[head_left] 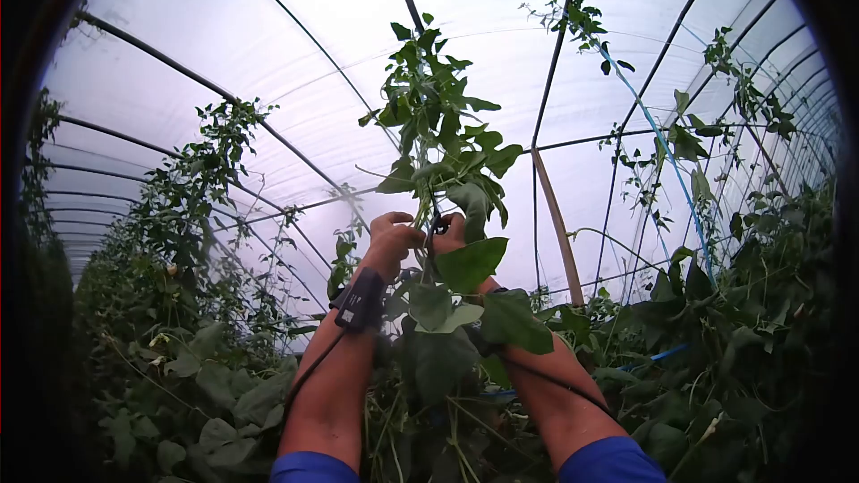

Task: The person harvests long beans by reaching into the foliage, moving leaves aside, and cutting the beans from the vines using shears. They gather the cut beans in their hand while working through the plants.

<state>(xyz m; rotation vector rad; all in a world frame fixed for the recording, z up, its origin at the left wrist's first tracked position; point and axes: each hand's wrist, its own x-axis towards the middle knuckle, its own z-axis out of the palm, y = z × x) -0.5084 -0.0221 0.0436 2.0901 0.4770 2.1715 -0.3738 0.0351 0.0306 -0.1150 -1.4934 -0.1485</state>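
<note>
A tall climbing vine (429,107) with broad green leaves rises in the middle of the head view. Both arms reach up to its stems at about mid-height. My left hand (392,243) has its fingers curled in and pressed against the bundle of thin stems (422,215) from the left. On the other side, my right hand (452,237) is closed close to the same stems, a small dark gap or object between its fingers; what it pinches I cannot tell. A large leaf (472,264) hides part of that hand and wrist.
Dense leafy plants (215,385) fill both sides. Blue twine (667,143) slants down at the right near a wooden post (557,228). Dark hoops (555,45) carry the pale plastic cover overhead. A dark device with a cable (361,300) is strapped to my left wrist.
</note>
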